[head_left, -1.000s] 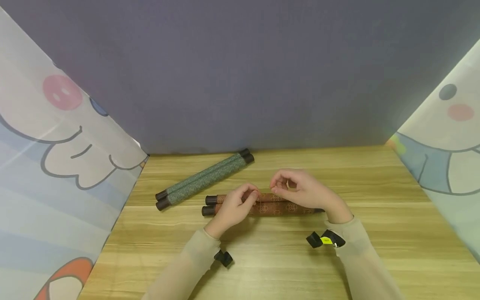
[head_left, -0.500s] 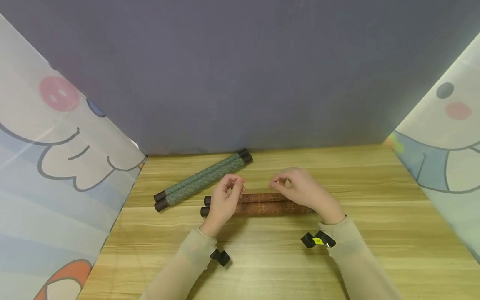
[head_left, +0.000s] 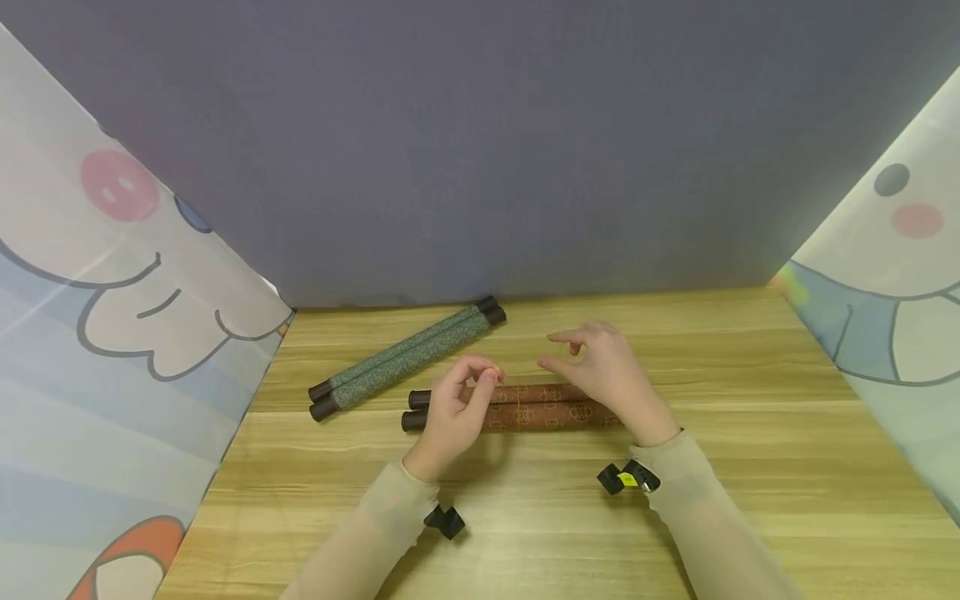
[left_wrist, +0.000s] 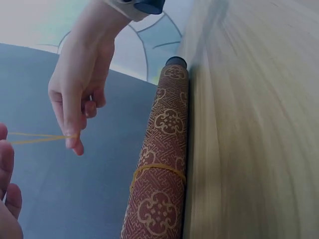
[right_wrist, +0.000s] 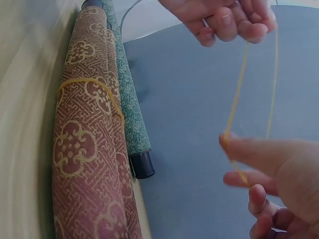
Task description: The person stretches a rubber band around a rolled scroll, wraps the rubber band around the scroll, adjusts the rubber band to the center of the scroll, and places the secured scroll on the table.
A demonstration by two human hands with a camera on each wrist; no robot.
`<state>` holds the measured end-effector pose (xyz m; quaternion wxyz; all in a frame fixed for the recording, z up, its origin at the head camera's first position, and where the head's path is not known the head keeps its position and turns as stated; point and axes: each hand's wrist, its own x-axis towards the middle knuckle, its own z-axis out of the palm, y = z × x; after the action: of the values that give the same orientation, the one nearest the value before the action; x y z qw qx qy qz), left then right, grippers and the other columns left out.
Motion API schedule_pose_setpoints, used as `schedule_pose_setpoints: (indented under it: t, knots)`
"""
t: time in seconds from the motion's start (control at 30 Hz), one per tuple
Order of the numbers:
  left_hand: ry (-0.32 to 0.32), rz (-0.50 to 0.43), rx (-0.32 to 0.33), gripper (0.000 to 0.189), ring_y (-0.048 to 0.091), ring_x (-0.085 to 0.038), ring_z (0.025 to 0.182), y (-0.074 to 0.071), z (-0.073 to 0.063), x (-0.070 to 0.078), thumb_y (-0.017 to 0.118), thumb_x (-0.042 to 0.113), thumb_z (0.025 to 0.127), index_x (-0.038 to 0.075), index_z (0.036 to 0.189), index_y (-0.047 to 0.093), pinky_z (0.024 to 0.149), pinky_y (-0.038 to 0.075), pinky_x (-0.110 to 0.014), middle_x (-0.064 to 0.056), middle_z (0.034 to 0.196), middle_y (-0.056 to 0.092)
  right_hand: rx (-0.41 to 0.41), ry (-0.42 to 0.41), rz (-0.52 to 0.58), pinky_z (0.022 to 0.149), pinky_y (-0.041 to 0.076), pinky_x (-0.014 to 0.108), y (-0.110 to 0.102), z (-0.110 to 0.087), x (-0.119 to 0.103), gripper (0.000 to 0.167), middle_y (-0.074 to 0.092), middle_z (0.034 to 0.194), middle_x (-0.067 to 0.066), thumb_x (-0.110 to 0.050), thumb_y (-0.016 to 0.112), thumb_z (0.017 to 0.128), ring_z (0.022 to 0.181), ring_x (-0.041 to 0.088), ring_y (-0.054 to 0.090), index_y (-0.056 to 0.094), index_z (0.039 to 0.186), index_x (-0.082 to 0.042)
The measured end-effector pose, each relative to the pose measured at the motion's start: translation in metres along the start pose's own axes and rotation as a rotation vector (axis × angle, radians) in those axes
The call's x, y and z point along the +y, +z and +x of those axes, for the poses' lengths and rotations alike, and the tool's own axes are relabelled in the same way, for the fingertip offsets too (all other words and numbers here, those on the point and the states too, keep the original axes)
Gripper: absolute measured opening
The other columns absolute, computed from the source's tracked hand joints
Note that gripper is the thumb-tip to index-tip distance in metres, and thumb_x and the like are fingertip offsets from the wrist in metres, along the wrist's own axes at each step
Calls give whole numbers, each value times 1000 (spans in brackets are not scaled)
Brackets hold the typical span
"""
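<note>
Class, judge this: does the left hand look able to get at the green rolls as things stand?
Probably yes: the green rolls lie near the left hand, with nothing visible between. It would likely first have to release the yellow band stretched to the right hand.

Readable text: none. One label noted, head view only: a small yellow label [head_left: 627, 480] on the black strap [head_left: 647, 476] worn over the sleeve cuff [head_left: 663, 454] below the right hand [head_left: 609, 371]. It lies between the strap and a black block [head_left: 611, 479] attached there. Faint dark marks show on its yellow face; too small and blurred to read. Whether they are letters or digits cannot be told.
</note>
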<state>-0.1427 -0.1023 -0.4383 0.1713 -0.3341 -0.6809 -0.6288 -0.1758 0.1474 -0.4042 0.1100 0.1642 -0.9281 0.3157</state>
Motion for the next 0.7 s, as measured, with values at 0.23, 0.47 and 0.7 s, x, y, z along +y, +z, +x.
schedule_pose_setpoints:
  t: [0.23,0.47,0.7]
  knots:
    - [198,152,-176,10,71,-25,91,6,-1,5,63,6,110,7,108,72,85,59,-35,-9,104,75,14,6,104,57,42,32,1,2,3,33,65,73,1,-34,83,99,60,15,46,86,114,-5]
    - [267,336,-300,11,69,-11,93,11,-1,2,67,17,109,14,103,75,89,51,-35,4,100,76,-253,168,646,60,37,27,-9,2,8,73,81,118,17,-42,57,115,72,16,68,49,60,5]
    - [112,500,-358,11,68,-7,90,1,-2,-10,67,17,110,14,110,79,85,55,-35,5,109,77,-407,-79,897,72,47,23,-20,-3,4,78,66,82,-9,-60,82,92,63,4,45,76,118,13]
